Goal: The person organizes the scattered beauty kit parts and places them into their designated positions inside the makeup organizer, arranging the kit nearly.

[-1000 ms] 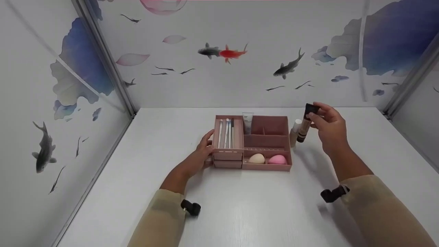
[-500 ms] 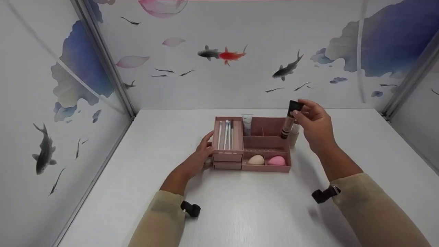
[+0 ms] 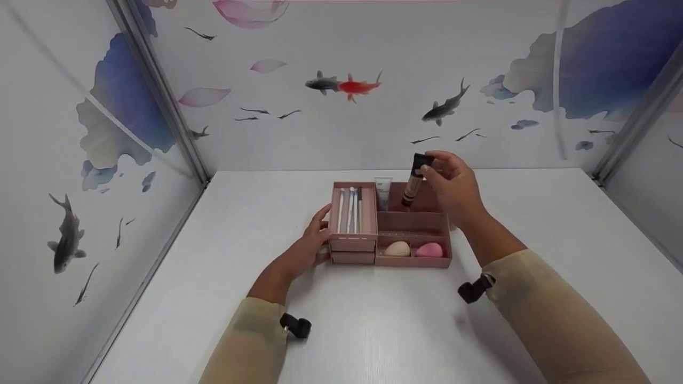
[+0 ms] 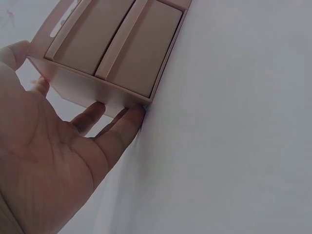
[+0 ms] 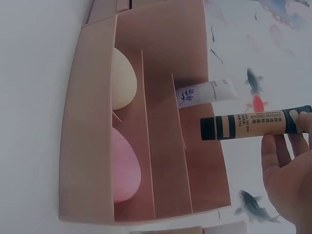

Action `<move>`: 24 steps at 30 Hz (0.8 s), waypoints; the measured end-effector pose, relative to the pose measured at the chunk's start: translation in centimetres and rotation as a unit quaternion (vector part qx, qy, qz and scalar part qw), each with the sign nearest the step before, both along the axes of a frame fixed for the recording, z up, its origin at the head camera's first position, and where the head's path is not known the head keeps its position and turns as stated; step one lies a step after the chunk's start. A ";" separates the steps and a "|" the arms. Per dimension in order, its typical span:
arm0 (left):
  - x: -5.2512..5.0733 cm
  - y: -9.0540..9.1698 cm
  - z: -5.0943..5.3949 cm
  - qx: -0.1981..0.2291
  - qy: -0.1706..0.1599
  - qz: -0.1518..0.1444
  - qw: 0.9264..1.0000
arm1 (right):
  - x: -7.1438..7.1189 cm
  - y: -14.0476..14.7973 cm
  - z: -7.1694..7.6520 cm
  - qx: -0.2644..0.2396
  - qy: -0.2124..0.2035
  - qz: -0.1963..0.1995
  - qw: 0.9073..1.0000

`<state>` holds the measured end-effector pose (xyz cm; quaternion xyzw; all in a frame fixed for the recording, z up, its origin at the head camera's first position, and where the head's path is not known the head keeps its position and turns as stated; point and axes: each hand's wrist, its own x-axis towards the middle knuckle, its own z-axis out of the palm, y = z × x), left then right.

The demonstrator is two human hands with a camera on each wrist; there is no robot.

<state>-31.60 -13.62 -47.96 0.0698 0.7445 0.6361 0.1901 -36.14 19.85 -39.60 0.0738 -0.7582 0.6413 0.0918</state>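
My right hand (image 3: pixel 458 186) pinches the black end of a beige cosmetic tube (image 3: pixel 414 184), which hangs tilted over the rear compartment of the pink organizer (image 3: pixel 411 221). In the right wrist view the tube (image 5: pixel 251 124) shows printed text and a dark cap pointing at the compartment. Beside it in that row stands a white tube (image 3: pixel 383 193). With its fingers against the organizer's left side, my left hand (image 3: pixel 309 242) touches the wall near the drawers (image 4: pixel 117 48); its fingers look nearly straight in the left wrist view.
A cream makeup sponge (image 3: pixel 398 249) and a pink one (image 3: pixel 429 250) sit in the front compartments. Several slim sticks (image 3: pixel 351 210) lie in the left top tray. Behind the right hand, a bottle is mostly hidden. The white table (image 3: pixel 373 320) meets a printed wall (image 3: pixel 373 133).
My right hand has carried the beige tube leftward, from beside the bottle at the organizer's right to above the rear compartment. My left hand has stayed at the organizer's side.
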 end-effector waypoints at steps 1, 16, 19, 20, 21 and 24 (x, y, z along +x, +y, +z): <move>0.0 0.0 0.0 -0.002 0.001 0.000 1.000 | -0.2 -0.2 -0.2 0.007 0.001 0.003 1.000; 0.2 -0.3 0.2 -0.001 0.019 -0.012 1.000 | -0.9 -1.3 -3.2 0.074 -0.056 0.034 0.995; 0.1 -0.2 0.1 -0.001 0.017 -0.013 1.000 | -1.0 -1.5 -3.6 0.085 -0.079 0.030 0.993; 0.1 -0.3 0.1 -0.001 0.017 -0.013 1.000 | -1.1 -1.6 -3.7 0.087 -0.086 0.030 0.992; 0.1 -0.3 0.0 -0.002 0.016 -0.013 1.000 | -1.1 -1.6 -3.8 0.090 -0.091 0.030 0.991; 0.1 -0.3 0.0 -0.004 0.017 -0.013 1.000 | -1.1 -1.7 -4.0 0.097 -0.101 0.031 0.990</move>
